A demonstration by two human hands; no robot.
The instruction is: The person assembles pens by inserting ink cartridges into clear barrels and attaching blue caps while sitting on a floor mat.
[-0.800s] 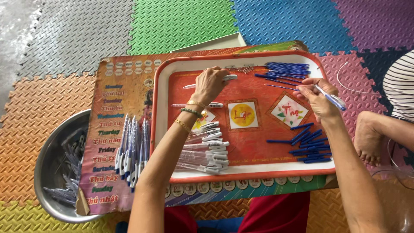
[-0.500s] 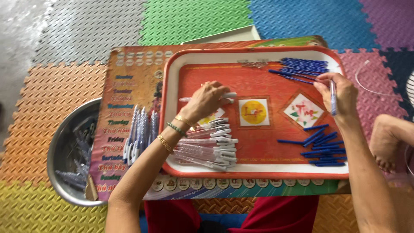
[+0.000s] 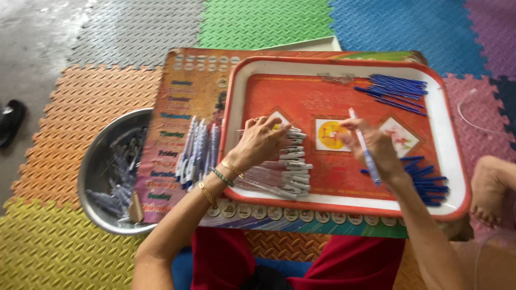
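- Pen assembly is under way: left hand (image 3: 262, 140) rests fingers-down on the stacked clear pen barrels (image 3: 279, 169) in the red plastic tray (image 3: 344, 67).
- Right hand (image 3: 373, 145) pinches a thin blue-tipped refill (image 3: 365, 147); next, probably, threading it into a barrel.

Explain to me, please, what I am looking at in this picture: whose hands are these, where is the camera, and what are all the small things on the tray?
The camera sits on a person's head and looks down, so both arms belong to that person. They sit on a floor of coloured foam mats. In front lies a printed board, and on it a red tray.

The left hand rests on a stack of clear pen barrels with white clips. The right hand holds one pen part with a blue end. Blue refills lie at the tray's far corner, and blue caps at its near right. Finished-looking pens lie on the board, and a metal bowl at the left holds more parts.
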